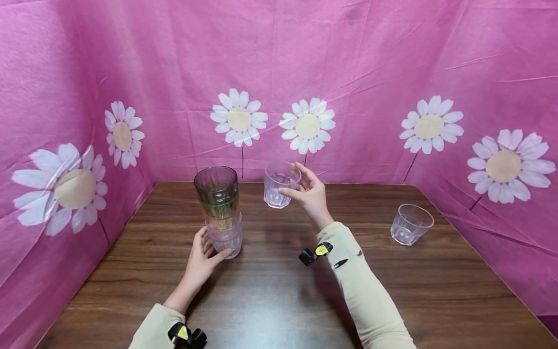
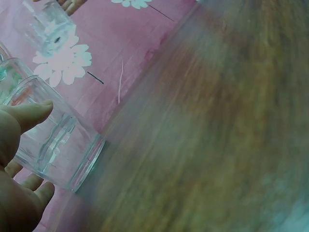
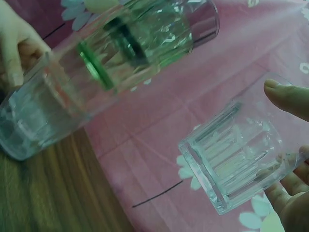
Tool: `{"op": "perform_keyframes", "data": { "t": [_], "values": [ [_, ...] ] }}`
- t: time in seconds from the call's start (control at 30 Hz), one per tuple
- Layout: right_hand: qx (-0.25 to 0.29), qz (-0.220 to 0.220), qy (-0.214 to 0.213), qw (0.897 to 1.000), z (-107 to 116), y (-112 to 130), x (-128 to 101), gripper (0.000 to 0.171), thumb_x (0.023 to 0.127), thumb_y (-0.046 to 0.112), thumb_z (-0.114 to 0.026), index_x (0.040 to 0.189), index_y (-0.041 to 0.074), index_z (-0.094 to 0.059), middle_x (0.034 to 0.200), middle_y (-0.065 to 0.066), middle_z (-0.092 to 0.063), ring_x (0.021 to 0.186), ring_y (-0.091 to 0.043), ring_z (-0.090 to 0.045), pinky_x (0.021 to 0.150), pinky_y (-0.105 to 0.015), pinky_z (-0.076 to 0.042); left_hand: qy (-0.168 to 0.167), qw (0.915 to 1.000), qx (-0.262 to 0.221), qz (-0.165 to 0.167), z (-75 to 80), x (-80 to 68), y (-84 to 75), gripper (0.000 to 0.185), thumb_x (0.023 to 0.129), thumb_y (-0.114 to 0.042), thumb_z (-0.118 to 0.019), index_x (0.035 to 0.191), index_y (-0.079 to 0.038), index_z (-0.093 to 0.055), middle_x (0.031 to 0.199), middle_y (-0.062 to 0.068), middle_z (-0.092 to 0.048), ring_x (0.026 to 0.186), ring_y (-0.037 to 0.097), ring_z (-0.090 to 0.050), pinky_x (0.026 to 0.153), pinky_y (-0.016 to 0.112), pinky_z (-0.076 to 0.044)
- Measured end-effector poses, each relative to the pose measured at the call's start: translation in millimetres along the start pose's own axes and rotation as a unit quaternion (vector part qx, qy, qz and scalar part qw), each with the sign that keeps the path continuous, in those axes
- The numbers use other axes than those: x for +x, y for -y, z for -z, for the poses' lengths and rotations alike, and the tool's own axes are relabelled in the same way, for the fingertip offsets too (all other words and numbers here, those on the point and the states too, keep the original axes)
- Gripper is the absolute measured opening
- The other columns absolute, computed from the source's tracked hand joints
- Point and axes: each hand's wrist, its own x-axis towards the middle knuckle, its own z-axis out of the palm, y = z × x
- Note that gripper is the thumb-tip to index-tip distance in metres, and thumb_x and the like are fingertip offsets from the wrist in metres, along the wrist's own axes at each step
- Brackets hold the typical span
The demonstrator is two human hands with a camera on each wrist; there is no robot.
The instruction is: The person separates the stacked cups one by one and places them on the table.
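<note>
A clear cup (image 1: 277,186) is held in the air above the far middle of the bench (image 1: 279,291), pinched by the thumb and curled fingers of the right hand (image 1: 308,193), just right of a stack of cups (image 1: 220,208). The stack stands upright on the bench, and the left hand (image 1: 201,259) wraps loosely round its lowest cup, thumb on one side and fingers on the other. Another clear cup (image 1: 410,224) stands alone well off to the right, with a pink flowered cloth (image 1: 348,72) hanging behind.

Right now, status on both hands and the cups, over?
Left hand grips the stack of cups at its base. Right hand holds a clear cup aloft. Spare cup far right, nothing between.
</note>
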Motion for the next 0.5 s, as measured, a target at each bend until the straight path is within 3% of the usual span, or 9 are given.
{"op": "perform_keyframes", "data": {
  "t": [0.2,0.5],
  "values": [
    [-0.019,-0.011,-0.007,1.0,12.1,-8.4,-5.4,0.082,0.07,-0.022,-0.074,0.145,-0.007,-0.043,0.143,-0.024,-0.051,0.13,-0.034,-0.05,0.104,-0.035,-0.046,-0.003,1.0,0.007,0.002,-0.1,0.4,-0.6,0.082,0.083,0.012,-0.071,0.147,0.009,-0.02,0.147,0.033,-0.036,0.136,0.042,-0.036,0.112,0.05,-0.031],
    [-0.056,-0.028,-0.028,0.998,30.7,-22.1,-13.7,0.081,0.069,-0.023,-0.074,0.143,-0.008,-0.044,0.143,-0.027,-0.048,0.132,-0.036,-0.048,0.104,-0.032,-0.045,-0.003,1.0,0.007,-0.005,0.0,0.7,0.9,0.082,0.083,0.012,-0.071,0.147,0.009,-0.02,0.146,0.033,-0.037,0.135,0.043,-0.037,0.112,0.052,-0.031]
  ]
}}
